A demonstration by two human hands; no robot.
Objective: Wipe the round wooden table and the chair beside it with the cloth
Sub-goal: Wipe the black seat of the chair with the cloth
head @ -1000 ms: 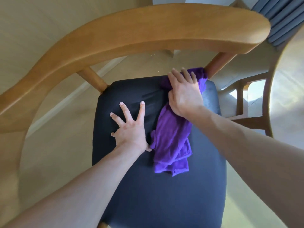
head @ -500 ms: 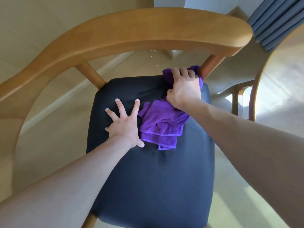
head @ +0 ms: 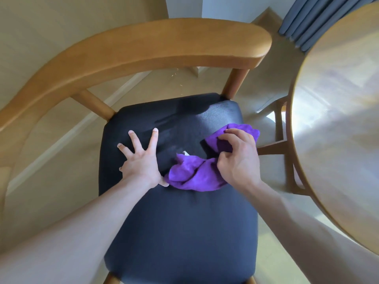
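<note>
A wooden chair fills the view, with a curved backrest (head: 143, 48) and a dark padded seat (head: 180, 232). My left hand (head: 141, 160) lies flat on the seat's left half, fingers spread, holding nothing. My right hand (head: 238, 158) grips a bunched purple cloth (head: 192, 175) at the seat's right edge. Part of the cloth sticks out past my fingers toward the rim; the rest trails on the seat up to my left thumb. The round wooden table (head: 338, 119) stands close on the right.
The table's wooden legs and crossbar (head: 285, 144) sit just right of the seat. Blue-grey curtains (head: 311, 19) hang at the top right. Pale floor (head: 61, 140) and a wall baseboard show through the chair's back.
My right hand pulled the cloth from the seat's back right corner toward me and to the right edge, bunching it. My left hand stayed planted. The view shifted left, showing more table.
</note>
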